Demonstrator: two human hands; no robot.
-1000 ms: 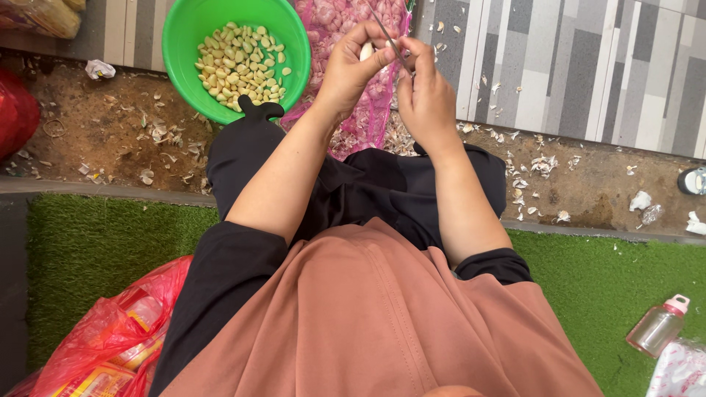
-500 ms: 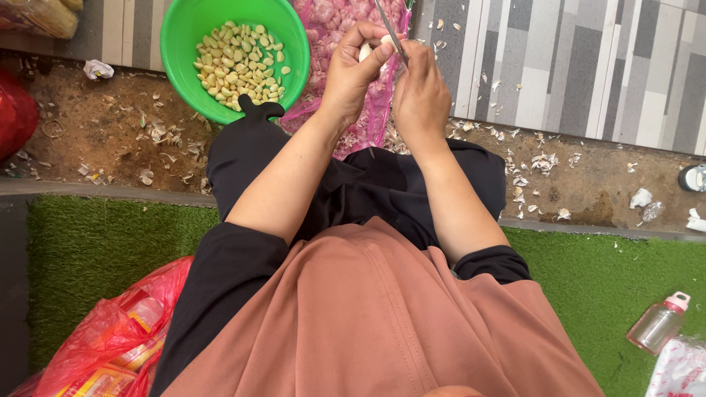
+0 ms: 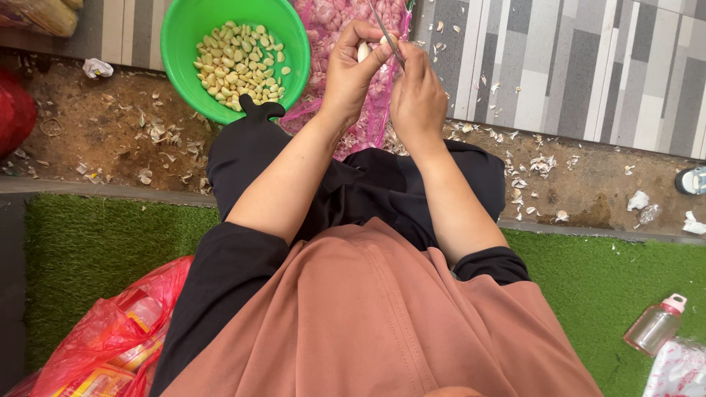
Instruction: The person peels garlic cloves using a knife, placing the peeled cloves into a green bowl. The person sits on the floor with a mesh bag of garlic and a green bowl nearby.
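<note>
Head view is looking straight down over the person's lap. The left hand [image 3: 353,70] is pinching a pale garlic clove [image 3: 362,51] between thumb and fingertips, closed tight around it. The right hand [image 3: 418,95] is curled around a thin knife [image 3: 385,33], its blade slanting up and away, its lower part lying right against the clove and the left thumb. Both hands are hovering above a pink mesh bag of unpeeled garlic [image 3: 331,26], just beside a green bowl [image 3: 176,44] that is holding peeled cloves [image 3: 237,65].

The risk I am seeing is the blade working so close to the left thumb: a slip on the dry skin could nick it. The clove is small and smooth, so it could be popping out of the pinch and dropping onto the dirt strip [image 3: 110,140], where papery peel scraps [image 3: 529,165] are already lying. A careless elbow might also be tipping the bowl, since its rim is sitting against the person's black-clad knee [image 3: 254,140].
</note>
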